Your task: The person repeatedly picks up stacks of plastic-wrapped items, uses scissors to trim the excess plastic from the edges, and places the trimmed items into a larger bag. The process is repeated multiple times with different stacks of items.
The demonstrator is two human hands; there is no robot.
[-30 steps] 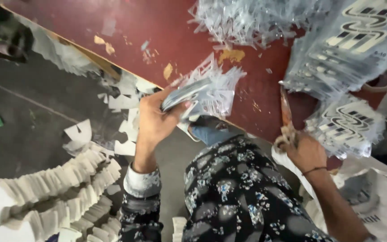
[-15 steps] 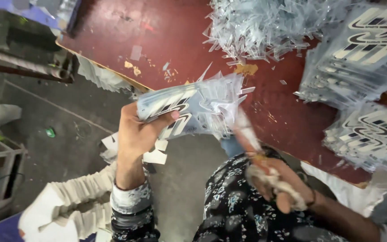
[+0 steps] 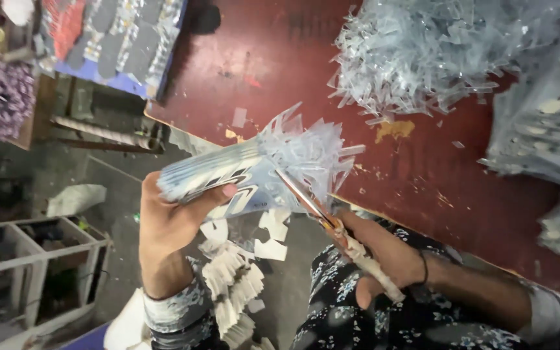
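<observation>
- Left hand (image 3: 170, 227) pinched a thin, floppy stack of clear printed plastic sheets (image 3: 254, 172) at its near end, above the dark red tabletop (image 3: 422, 175) edge.
- Right hand (image 3: 384, 253) was closed around tape-wrapped scissors (image 3: 332, 223), blades in the light, slippery stack's frayed end.

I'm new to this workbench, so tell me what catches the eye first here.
At centre, the left hand grips a fanned stack of clear printed plastic sheets, while the right hand works scissors into it. Behind, a heap of clear plastic offcuts sits on the dark red table.
</observation>
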